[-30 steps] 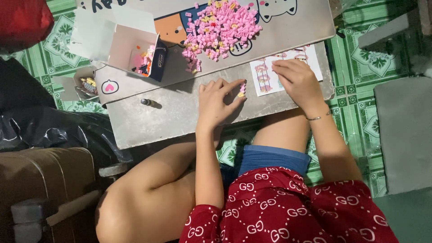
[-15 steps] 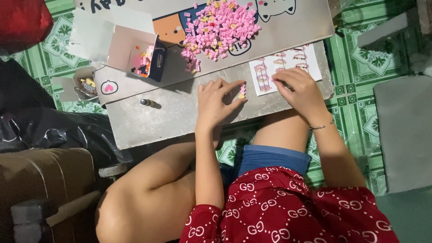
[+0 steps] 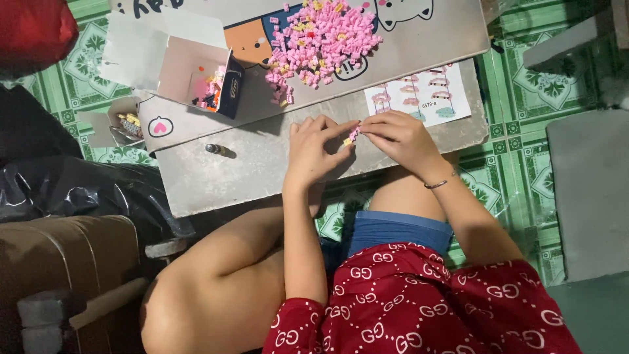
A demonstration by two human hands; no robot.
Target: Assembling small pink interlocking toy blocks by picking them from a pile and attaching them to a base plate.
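Bricks (image 3: 352,135), tiny pink-and-yellow cluster, pinched between both hands: left hand (image 3: 316,152), right hand (image 3: 401,139). Press squarely (pile (image 3: 322,40) at twelve o'clock).

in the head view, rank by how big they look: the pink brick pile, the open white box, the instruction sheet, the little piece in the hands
1. open white box
2. pink brick pile, close to the box
3. instruction sheet
4. small pink piece, pinched between left hand and right hand

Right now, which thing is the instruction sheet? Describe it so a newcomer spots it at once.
Start at the low grey table and find the big heap of pink bricks on it. Just to the right of and below the heap, beside the right hand, lies the instruction sheet. It is the only flat white paper there, printed with small pink pictures.
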